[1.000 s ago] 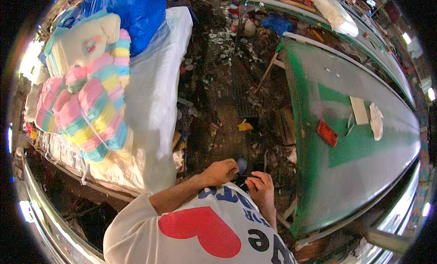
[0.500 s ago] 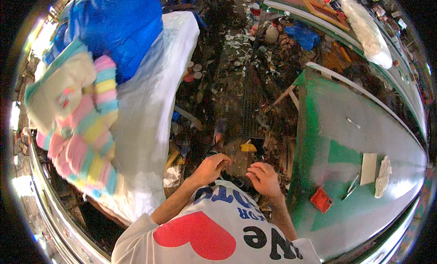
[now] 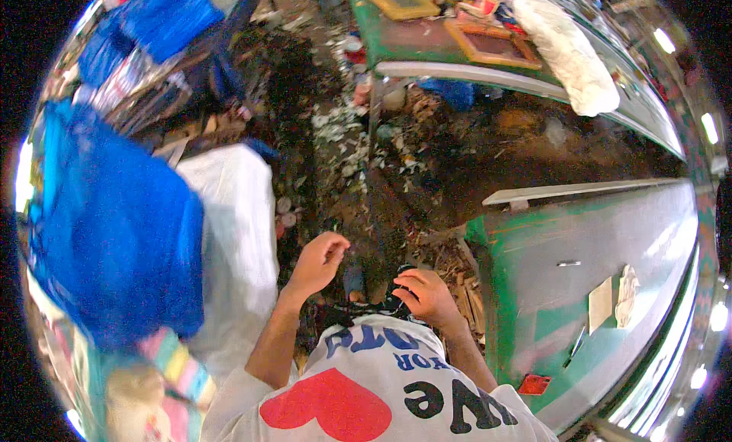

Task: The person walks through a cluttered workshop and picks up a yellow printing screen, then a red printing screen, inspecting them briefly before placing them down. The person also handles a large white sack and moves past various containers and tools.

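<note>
Cannot identify black object (image 3: 390, 293) partly hidden by right hand (image 3: 428, 295); see pastel-striped cloths (image 3: 178, 363) only blurred, cut off below.

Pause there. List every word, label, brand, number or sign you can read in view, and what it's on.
White shirt: large blue and black lettering beside a red heart, legible, but I don't copy printed words.
Red item on the right-hand table: too small to read.
Cream cloth, lower left: too blurred to read.
</note>
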Demonstrator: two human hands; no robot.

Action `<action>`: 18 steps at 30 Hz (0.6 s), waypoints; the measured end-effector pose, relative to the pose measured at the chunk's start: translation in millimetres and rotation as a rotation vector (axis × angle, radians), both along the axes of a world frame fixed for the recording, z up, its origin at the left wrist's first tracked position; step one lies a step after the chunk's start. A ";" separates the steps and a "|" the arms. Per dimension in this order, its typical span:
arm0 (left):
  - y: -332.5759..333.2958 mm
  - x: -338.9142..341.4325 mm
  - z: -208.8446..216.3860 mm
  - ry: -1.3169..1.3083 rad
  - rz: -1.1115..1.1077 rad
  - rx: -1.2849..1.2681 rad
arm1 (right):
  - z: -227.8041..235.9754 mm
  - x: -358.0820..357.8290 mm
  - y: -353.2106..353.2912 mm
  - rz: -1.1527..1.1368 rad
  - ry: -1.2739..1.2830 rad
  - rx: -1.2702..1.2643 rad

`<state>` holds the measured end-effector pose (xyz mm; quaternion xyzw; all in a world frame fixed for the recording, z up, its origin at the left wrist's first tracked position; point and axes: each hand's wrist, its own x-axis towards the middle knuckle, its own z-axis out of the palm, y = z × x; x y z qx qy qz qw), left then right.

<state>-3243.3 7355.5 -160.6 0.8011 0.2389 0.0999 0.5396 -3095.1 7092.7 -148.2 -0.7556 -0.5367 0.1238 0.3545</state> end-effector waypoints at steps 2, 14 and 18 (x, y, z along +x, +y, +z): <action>35.0 25.7 -5.2 -0.019 -0.003 0.030 | -1.2 34.6 13.0 -0.069 0.009 -0.035; 93.3 250.1 -35.2 -0.003 -0.378 0.066 | -33.9 232.8 167.9 0.132 -0.086 0.031; 123.1 374.2 15.6 0.014 -0.456 0.061 | 26.4 349.8 185.3 0.074 -0.087 -0.012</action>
